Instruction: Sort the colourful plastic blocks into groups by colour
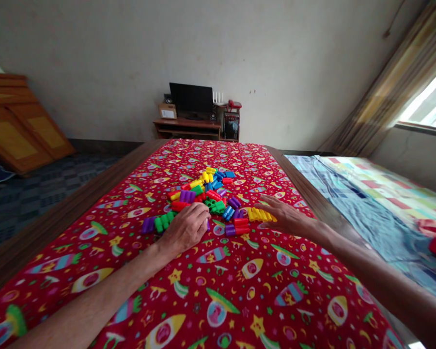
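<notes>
A pile of coloured plastic building pieces lies in the middle of a table covered with a red rocket-print cloth. My left hand rests at the near left edge of the pile, its fingers curled closed over a small piece I cannot make out, beside a green piece and a purple piece. My right hand lies on the cloth at the pile's near right edge with fingers stretched out, fingertips touching a yellow piece. Red and purple pieces lie between the hands.
The wooden table edge shows on the left. A bed with a checked blue sheet stands close on the right, under a curtained window. A low desk with a dark monitor stands at the far wall. Wooden panels lean at the left.
</notes>
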Demonstrator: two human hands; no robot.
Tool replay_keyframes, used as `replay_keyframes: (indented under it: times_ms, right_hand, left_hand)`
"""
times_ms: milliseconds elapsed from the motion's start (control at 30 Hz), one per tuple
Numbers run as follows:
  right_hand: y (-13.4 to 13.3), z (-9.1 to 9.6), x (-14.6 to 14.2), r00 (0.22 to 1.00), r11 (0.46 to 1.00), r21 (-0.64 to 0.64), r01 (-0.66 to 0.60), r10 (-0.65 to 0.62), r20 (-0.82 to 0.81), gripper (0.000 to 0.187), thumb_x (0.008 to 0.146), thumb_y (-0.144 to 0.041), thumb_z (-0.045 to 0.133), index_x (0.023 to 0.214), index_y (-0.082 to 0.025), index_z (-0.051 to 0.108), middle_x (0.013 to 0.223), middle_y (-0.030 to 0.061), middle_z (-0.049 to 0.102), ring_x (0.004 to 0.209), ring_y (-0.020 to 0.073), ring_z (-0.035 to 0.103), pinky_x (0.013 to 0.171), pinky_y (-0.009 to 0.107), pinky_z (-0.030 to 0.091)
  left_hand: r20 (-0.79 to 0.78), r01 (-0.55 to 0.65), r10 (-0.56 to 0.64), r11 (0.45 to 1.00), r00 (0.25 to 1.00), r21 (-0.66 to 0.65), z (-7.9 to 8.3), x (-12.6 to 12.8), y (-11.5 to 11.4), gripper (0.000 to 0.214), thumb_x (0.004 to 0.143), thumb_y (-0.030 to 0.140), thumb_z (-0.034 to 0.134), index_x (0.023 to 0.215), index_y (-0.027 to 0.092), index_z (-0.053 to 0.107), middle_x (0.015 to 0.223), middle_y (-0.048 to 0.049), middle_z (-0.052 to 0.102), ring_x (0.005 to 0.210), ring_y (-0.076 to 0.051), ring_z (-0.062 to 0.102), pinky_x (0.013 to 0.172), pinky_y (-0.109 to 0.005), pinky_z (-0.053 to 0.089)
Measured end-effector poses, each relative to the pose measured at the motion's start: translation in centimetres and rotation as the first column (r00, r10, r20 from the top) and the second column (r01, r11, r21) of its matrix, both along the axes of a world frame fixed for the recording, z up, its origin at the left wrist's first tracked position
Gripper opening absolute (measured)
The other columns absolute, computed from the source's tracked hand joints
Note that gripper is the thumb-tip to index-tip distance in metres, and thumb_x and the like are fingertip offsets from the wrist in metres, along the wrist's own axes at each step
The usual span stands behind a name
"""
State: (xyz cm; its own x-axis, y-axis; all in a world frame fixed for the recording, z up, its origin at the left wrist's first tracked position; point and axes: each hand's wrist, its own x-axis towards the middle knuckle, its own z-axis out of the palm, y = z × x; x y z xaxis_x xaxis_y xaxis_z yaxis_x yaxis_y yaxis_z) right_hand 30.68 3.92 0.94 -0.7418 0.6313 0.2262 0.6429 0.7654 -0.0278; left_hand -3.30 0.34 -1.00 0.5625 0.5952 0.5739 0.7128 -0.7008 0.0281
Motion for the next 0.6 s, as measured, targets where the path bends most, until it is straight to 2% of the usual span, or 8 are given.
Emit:
replay_keyframes:
  times_ms: [67,133,200,333,433,533,600]
  right_hand:
    - [0.4,0.0,-1.6,0.998,0.998,-0.027,-0.057,0.056,-0.017,0.044,0.091,-0.035,0.06,0.13,-0.015,0.057,0.132,0.0214,0.057,0.119,0.03,0.058,0.091,0.048,0.053]
    - [0.9,-0.1,-2.6,0.997,0.995,-0.064,-0.081,0.079,-0.025,0.033,0.093,-0.028,0.058,0.123,-0.014,0.061,0.116,0.0174,0.067,0.103,0.0249,0.066,0.083,0.04,0.056]
    - [1.2,-0.2,-2.9,0.996,0.993,-0.077,-0.086,0.085,-0.022,0.028,0.093,-0.025,0.058,0.118,-0.014,0.063,0.106,0.0144,0.07,0.092,0.0216,0.068,0.077,0.035,0.056]
    - [0.4,0.4,-3.8,0.99,0.991,-0.003,-0.134,0.134,-0.052,0.031,0.094,-0.033,0.056,0.116,-0.013,0.063,0.106,0.0155,0.069,0.091,0.0214,0.067,0.076,0.034,0.054]
    - [-1.2,1.0,-5.7,0.981,0.98,0.044,-0.194,0.195,-0.019,0.03,0.096,-0.036,0.053,0.114,-0.015,0.063,0.105,0.0131,0.068,0.093,0.0208,0.065,0.081,0.035,0.051]
    - [-2.4,1.1,-7.9,0.98,0.977,0.093,-0.191,0.183,0.083,0.027,0.094,-0.034,0.056,0.11,-0.015,0.062,0.1,0.0128,0.068,0.09,0.0229,0.062,0.079,0.037,0.05]
    - [-2.9,1.0,-8.9,0.98,0.977,0.096,-0.189,0.182,0.076,0.024,0.093,-0.031,0.057,0.109,-0.014,0.061,0.098,0.0134,0.067,0.089,0.0236,0.061,0.077,0.038,0.05]
  left_hand:
    - [0.003,0.001,-0.001,1.0,1.0,0.006,0.1,0.0,-0.1,0.023,0.092,0.014,0.04,0.089,0.017,0.063,0.096,-0.0083,0.064,0.096,-0.023,0.058,0.089,-0.039,0.05]
    - [-0.005,0.001,-0.001,1.0,1.0,0.02,0.2,0.0,-0.2,0.024,0.092,0.013,0.04,0.089,0.017,0.063,0.095,-0.0086,0.064,0.096,-0.023,0.058,0.088,-0.038,0.051]
    - [-0.018,-0.004,0.005,1.0,1.0,0.03,0.2,0.0,-0.2,0.024,0.093,0.014,0.039,0.088,0.017,0.062,0.094,-0.0089,0.064,0.095,-0.023,0.058,0.087,-0.038,0.051]
    - [-0.026,-0.015,0.016,1.0,1.0,0.024,0.1,-0.2,0.0,0.024,0.093,0.015,0.04,0.09,0.016,0.063,0.095,-0.0096,0.064,0.096,-0.023,0.059,0.088,-0.039,0.051]
    - [-0.006,-0.005,0.006,0.998,1.0,0.066,0.4,-0.1,-0.2,0.025,0.093,0.015,0.039,0.094,0.017,0.064,0.098,-0.0089,0.067,0.099,-0.023,0.06,0.097,-0.044,0.048]
    - [0.008,0.044,-0.045,0.994,0.999,0.101,0.8,0.7,-1.5,0.025,0.095,0.017,0.041,0.106,0.018,0.063,0.106,-0.0076,0.069,0.108,-0.022,0.06,0.108,-0.047,0.039]
    - [0.006,0.05,-0.051,0.998,0.999,0.049,0.6,1.6,-2.6,0.029,0.096,0.029,0.049,0.12,0.018,0.058,0.115,-0.0096,0.067,0.113,-0.024,0.059,0.106,-0.045,0.042]
